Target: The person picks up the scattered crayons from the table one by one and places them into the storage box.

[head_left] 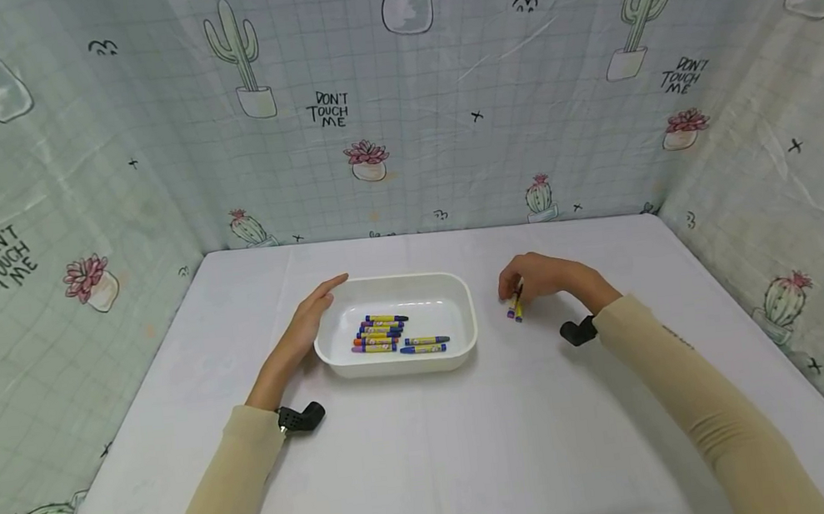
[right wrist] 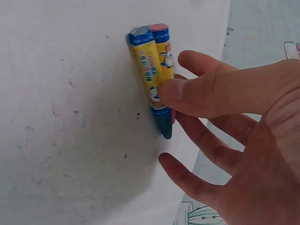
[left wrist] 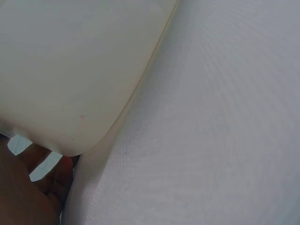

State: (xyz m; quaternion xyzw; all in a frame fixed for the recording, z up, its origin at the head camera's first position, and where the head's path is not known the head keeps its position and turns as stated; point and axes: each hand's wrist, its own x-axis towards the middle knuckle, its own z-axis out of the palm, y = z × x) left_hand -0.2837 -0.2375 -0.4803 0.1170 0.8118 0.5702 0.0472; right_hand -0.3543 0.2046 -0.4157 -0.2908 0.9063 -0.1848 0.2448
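Observation:
A white tray (head_left: 397,365) stands on the table with several yellow-wrapped crayons (head_left: 378,336) lying in it, most of them side by side at the left. My left hand (head_left: 303,323) rests along the tray's left side, its extended fingers reaching the far left corner; in the left wrist view the tray's outer wall (left wrist: 79,70) hides part of them. To the right of the tray, my right hand (head_left: 534,274) pinches two crayons (right wrist: 152,65) between thumb and fingers, close over the table. One has a dark green tip; the other shows a pink end.
A white cloth covers the table (head_left: 433,456). Behind and at both sides hangs a curtain (head_left: 431,79) printed with cacti. Small dark specks mark the tabletop near the right hand. Each wrist wears a black camera mount (head_left: 302,417).

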